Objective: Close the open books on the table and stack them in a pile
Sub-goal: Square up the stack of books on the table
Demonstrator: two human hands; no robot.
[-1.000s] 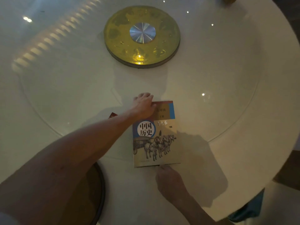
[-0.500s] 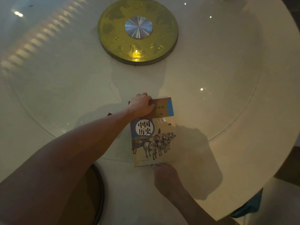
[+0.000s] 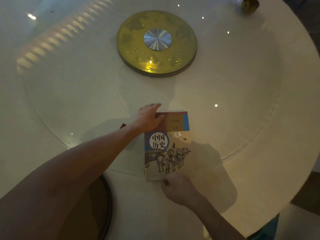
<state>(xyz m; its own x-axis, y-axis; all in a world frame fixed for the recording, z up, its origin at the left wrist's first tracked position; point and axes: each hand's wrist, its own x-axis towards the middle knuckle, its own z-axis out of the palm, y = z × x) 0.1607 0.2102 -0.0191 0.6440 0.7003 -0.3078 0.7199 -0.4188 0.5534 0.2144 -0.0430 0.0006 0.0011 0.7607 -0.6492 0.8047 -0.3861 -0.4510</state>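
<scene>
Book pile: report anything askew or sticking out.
A dark red corner pokes out left of the left forearm, apparently a lower book not squared under the closed history textbook with horses on its cover. The left hand covers the rest.

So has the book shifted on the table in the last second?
No. The book lies the same way below the yellow disc, with the same gap; only the camera shifted.

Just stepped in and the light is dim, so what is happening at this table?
A person is squaring up a closed history book with horses on its cover on the round white table. The left hand presses flat on its far corner; the right hand touches its near edge. A dark red corner peeks out beside the left forearm, possibly another book underneath. No open books are visible.
</scene>
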